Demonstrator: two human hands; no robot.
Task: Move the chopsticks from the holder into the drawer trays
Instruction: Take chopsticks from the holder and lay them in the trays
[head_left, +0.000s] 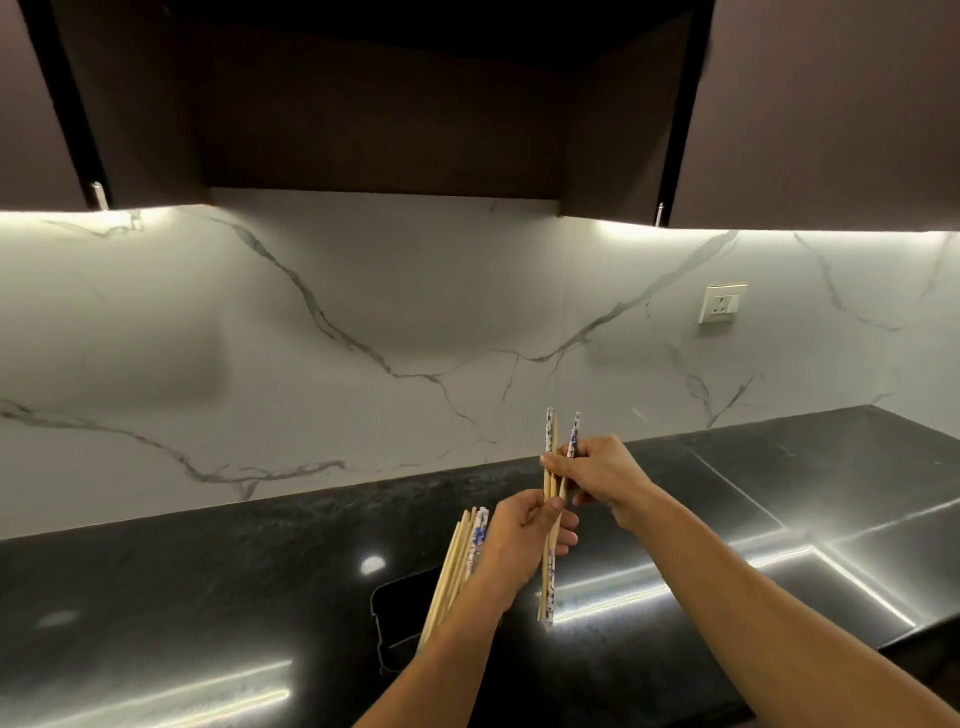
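Note:
A small bunch of chopsticks (549, 577), some plain wood and some white with blue flowers, stands nearly upright in mid-air above the black counter. My right hand (597, 475) grips its upper part and my left hand (519, 540) grips its middle. Behind my left hand, a second bunch of chopsticks (457, 566) leans out of a dark holder (395, 618) on the counter. My left forearm hides the lower ends of that bunch. No drawer or tray is in view.
The black stone counter (208, 597) runs left to right, with a steel sink and drainer (810, 566) on the right. A marble backsplash with a wall socket (720, 303) rises behind. Dark wall cabinets (363, 93) hang overhead.

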